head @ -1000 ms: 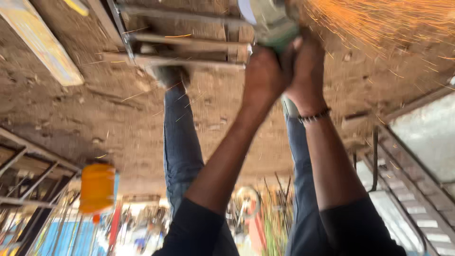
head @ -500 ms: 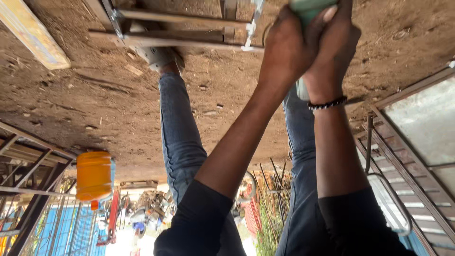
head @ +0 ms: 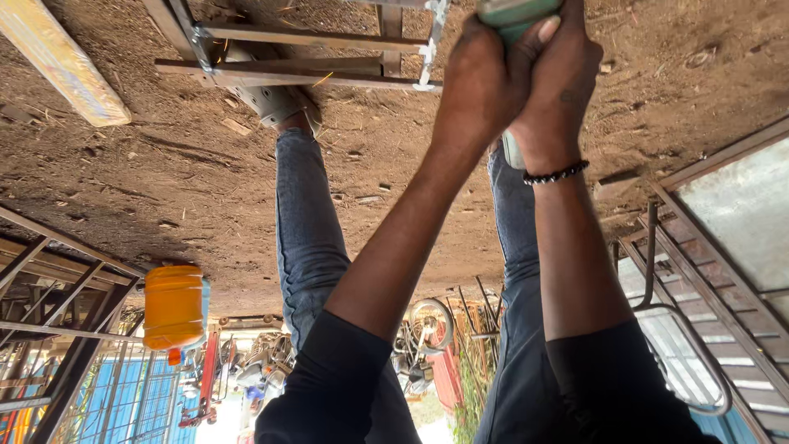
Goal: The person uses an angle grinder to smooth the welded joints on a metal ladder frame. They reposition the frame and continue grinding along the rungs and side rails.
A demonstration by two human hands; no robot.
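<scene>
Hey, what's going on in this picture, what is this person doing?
The view is upside down. A person bends over bare dirt ground, both hands clasped around a green power tool at the frame's edge: left hand, right hand with a beaded bracelet on its wrist. One foot in a grey shoe presses on a metal frame. No sparks show. An orange jug sits behind.

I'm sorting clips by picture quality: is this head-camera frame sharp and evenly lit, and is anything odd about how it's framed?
Head view: upside down, dirt ground at top. Both hands, left hand and right hand, the metal frame and the bead bracelet look sharp. The green tool is cut off by the top edge. Soft shade on the ground; the background by the orange container is blown out.
</scene>
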